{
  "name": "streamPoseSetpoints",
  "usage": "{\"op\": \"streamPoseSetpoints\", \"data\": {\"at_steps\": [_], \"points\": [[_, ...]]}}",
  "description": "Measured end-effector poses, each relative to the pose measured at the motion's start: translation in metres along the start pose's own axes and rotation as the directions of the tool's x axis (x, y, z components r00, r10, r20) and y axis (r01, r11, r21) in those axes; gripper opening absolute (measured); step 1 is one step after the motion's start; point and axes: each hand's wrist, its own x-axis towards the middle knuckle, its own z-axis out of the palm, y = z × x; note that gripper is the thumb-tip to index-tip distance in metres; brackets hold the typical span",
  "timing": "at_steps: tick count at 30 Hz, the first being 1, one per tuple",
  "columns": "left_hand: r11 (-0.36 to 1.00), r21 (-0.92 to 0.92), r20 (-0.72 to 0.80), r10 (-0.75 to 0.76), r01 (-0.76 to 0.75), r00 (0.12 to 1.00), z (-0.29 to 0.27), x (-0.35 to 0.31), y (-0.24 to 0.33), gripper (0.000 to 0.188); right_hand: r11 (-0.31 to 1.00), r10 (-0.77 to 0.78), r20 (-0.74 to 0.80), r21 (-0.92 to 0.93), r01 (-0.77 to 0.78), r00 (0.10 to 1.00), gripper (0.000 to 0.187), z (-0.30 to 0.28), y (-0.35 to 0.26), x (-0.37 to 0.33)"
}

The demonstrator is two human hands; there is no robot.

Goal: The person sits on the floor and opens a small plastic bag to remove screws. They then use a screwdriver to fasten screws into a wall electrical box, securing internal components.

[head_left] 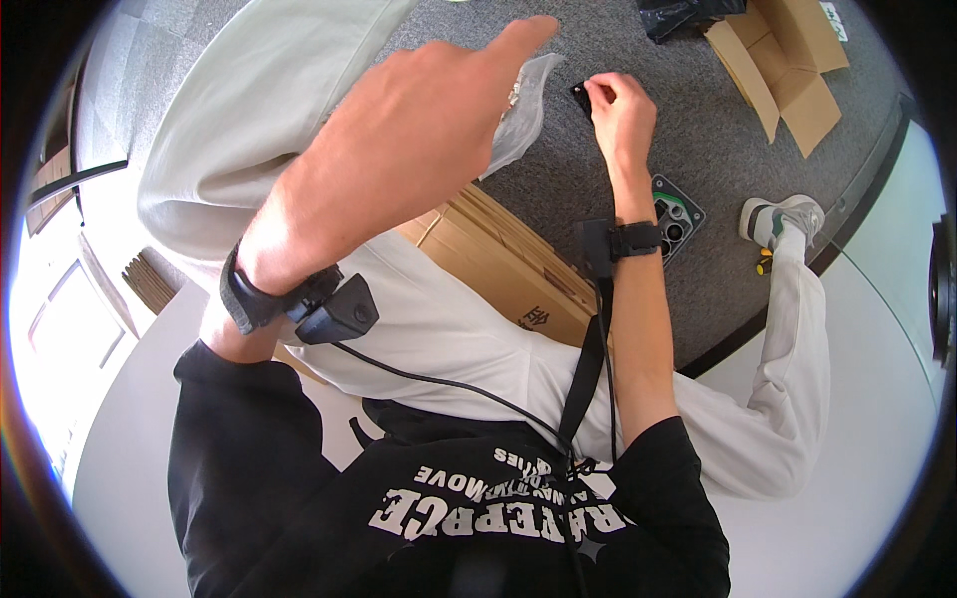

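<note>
My left hand (pixel 429 115) is raised high, close in front of me, its back toward me. The index finger is stretched out to the upper right, while the other fingers and the thumb are hidden. Beneath it, partly covered, lies a clear plastic bag (pixel 533 115) with small pale pieces in it. My right hand (pixel 623 112) reaches down near the carpet, thumb and fingertips closed on a small black piece (pixel 580 97), whose exact kind I cannot make out. Just beyond my right wrist sits a dark grey tray-like part (pixel 680 214) with green and round openings.
Flat cardboard (pixel 498 254) is stacked between my legs. At the upper right stands an open cardboard box (pixel 788 65) beside a black plastic bag (pixel 683 15). A yellow-and-black object (pixel 765 262) lies near my right shoe (pixel 783 219). Cables run from both wrist-worn devices.
</note>
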Motion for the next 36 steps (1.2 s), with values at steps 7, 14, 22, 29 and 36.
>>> {"op": "streamPoseSetpoints", "data": {"at_steps": [7,14,22,29,36], "points": [[0.977,-0.063,0.228,-0.185,0.204,0.956,-0.021,0.016,0.006,0.055,0.871,-0.252,-0.051,0.423,0.250,0.966,0.007,-0.095,-0.092,0.027],[0.986,-0.162,0.121,-0.027,0.047,0.992,-0.022,0.018,0.015,0.056,0.830,-0.313,0.088,0.509,0.228,0.946,0.007,-0.126,-0.150,0.007],[0.988,-0.103,0.239,-0.090,0.117,0.967,-0.024,0.024,0.011,0.054,0.865,-0.213,0.064,0.475,0.158,0.975,0.012,-0.135,-0.132,0.007],[0.995,-0.051,-0.015,0.084,-0.085,0.996,0.004,0.016,0.005,0.058,0.944,0.009,0.152,0.326,-0.058,0.988,0.019,-0.097,-0.058,0.021],[0.967,-0.221,0.200,-0.082,0.127,0.976,-0.032,0.015,0.001,0.052,0.994,0.074,0.180,0.070,-0.088,0.981,0.026,-0.014,0.008,-0.001]]}}
